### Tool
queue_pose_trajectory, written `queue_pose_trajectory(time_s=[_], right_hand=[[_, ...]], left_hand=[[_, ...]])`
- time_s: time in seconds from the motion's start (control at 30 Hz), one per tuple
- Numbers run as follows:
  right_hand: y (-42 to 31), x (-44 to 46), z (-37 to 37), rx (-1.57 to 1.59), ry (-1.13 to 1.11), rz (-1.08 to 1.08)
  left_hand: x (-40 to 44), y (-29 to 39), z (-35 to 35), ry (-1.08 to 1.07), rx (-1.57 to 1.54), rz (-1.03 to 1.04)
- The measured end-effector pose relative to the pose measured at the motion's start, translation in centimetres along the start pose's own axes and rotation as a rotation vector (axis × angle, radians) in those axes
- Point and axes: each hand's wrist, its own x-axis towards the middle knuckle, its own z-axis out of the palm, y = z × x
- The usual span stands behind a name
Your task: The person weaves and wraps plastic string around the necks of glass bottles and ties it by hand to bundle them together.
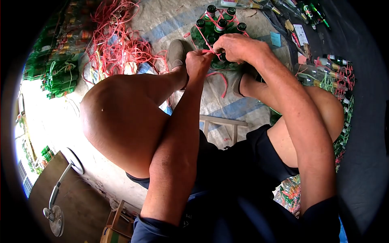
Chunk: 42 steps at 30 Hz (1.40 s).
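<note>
A cluster of green glass bottles (208,30) stands upright on the ground between my feet, with pink plastic twine (223,16) running around the necks. My left hand (197,64) is closed in a fist on the twine at the near left side of the cluster. Over the nearest bottles reaches my right hand (235,46), its fingers bent and pinching the twine close to the left hand. It hides part of the bottles beneath. A loose twine end (223,83) curls on the ground below the hands.
A tangled heap of pink twine (117,36) lies left of my shoe (177,54). Stacked green bottles (60,77) are farther left, more tied bottles (324,75) at the right. A small wooden stool (223,120) shows between my legs. Clear bottles (237,4) lie at the top.
</note>
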Motion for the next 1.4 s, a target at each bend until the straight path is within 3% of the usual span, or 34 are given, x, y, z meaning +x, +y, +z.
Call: queue_pose_trajectory(time_s=[0.13,0.4,0.5,0.7,0.9,1.0,1.4], right_hand=[[0.9,-0.1,1.3,-0.079,0.083,-0.078],[1.1,-0.2,2.5,-0.253,0.279,-0.163],[0.9,-0.8,3.2,-0.324,0.446,-0.150],[1.0,-1.1,2.5,-0.370,0.454,-0.105],[1.3,-2.4,1.4,-0.261,0.433,0.097],[2.1,-2.5,0.1,-0.077,0.272,0.158],[4.1,-2.7,-1.5,-0.146,0.367,0.229]], left_hand=[[-1.0,1.4,-0.3,0.047,0.227,-0.070],[-0.8,2.8,-0.2,0.012,0.223,-0.025],[-1.0,2.9,-0.1,0.005,0.194,0.033],[-1.4,3.4,-0.2,-0.062,0.038,0.127],[-1.1,3.0,0.0,-0.079,0.041,0.166],[-1.4,3.7,-0.3,-0.082,0.073,0.163],[-1.6,4.0,-0.4,-0.086,0.016,0.186]])
